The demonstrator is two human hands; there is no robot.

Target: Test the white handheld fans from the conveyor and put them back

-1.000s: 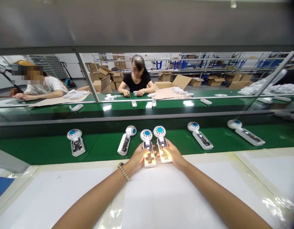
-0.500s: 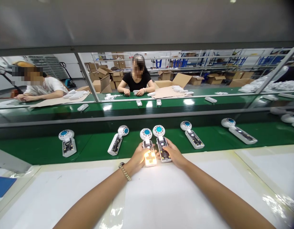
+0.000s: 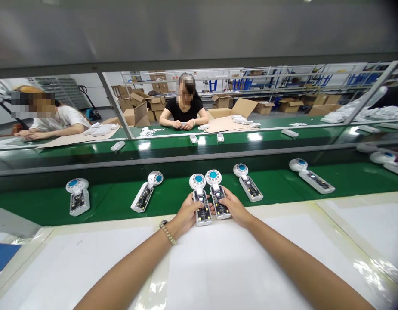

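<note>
Handheld white devices [image 3: 200, 198], two of them with round heads ringed in white around a blue centre, sit side by side at the middle of the near edge of a green conveyor belt [image 3: 173, 206], their lower ends reaching over onto a white workbench [image 3: 89, 267]. The person's left hand [image 3: 187, 214], with a beaded bracelet [image 3: 168, 232] at the wrist, is closed around the lower body of the left device, and the right hand [image 3: 235, 209] is closed around the lower body of the right one, the fingers of both hands wrapping in from the outer sides. Both devices lie open-backed, with dark circuit boards exposed. Four more devices [image 3: 248, 184] lie spaced along the same belt, two on each side of the hands, and they show the same bare boards; two others sit partly in view at the right edge. No device in view has a cover over its board. Beyond a glass panel, small white parts [image 3: 194, 138] lie on a second green belt, where a co-worker in a black top [image 3: 184, 110] sits with both hands at the belt's far edge, among cardboard boxes [image 3: 134, 114].
</note>
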